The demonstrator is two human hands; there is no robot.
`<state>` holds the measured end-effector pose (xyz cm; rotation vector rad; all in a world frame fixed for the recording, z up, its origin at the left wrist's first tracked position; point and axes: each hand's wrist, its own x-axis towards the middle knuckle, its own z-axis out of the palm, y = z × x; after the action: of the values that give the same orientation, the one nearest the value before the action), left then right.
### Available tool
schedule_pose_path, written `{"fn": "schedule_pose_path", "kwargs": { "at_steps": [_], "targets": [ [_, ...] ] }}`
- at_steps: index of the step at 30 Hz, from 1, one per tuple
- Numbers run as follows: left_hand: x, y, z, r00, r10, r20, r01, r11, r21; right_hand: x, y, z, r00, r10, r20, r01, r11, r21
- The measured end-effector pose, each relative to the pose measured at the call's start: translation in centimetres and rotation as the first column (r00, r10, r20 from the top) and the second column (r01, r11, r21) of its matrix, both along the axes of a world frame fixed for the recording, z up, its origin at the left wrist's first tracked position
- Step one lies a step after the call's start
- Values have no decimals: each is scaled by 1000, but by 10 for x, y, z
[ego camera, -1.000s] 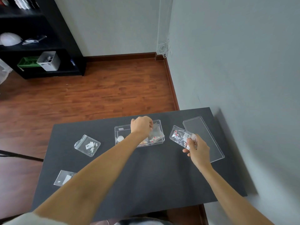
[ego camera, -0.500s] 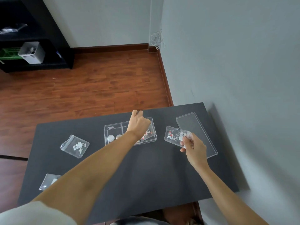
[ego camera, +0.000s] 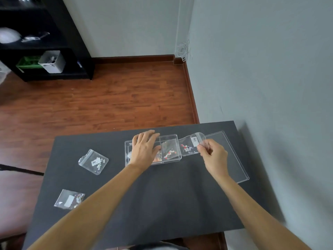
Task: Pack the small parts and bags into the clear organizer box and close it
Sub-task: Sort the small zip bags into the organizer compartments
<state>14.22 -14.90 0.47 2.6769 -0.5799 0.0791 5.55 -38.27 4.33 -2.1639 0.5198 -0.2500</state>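
The clear organizer box (ego camera: 177, 141) stands uncovered at the far middle of the dark table (ego camera: 153, 199). Its right compartment holds a bag with red and white pieces (ego camera: 170, 153). My left hand (ego camera: 145, 147) lies flat over the box's left and middle compartments, fingers spread, holding nothing. My right hand (ego camera: 212, 154) pinches a small zip bag of red and white parts (ego camera: 189, 144) just right of the box. The clear lid (ego camera: 232, 159) lies flat on the table to the right.
Two more small zip bags lie on the left: one with white parts (ego camera: 93, 161), another (ego camera: 69, 199) near the table's left edge. A grey wall runs along the right. A black shelf unit (ego camera: 45, 51) stands across the wooden floor.
My left hand has opened and spread flat over the box's left side. My right hand has brought its bag up closer to the box's right end.
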Motion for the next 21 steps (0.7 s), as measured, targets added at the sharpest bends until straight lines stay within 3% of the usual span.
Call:
{"fn": "schedule_pose_path", "kwargs": {
  "at_steps": [4,8,13,18,21],
  "targets": [
    [-25,30,-15,973,149,-174,-130,985,116,31,19,8,992,125,-5,-125,989,-77],
    [-37,37,-25,920,226,-319,-191,972,139,59,40,4,939,303,-160,-332,921,-204],
    [-37,35,-26,898,235,-373,-156,961,229,79,57,-8,825,386,-412,-536,763,-360],
    [-36,35,-27,894,240,-378,-169,963,211,91,62,-16,803,370,-468,-580,666,-469],
    [-36,34,-27,892,249,-378,-180,961,209,94,64,-20,793,360,-492,-607,542,-582]
  ]
}}
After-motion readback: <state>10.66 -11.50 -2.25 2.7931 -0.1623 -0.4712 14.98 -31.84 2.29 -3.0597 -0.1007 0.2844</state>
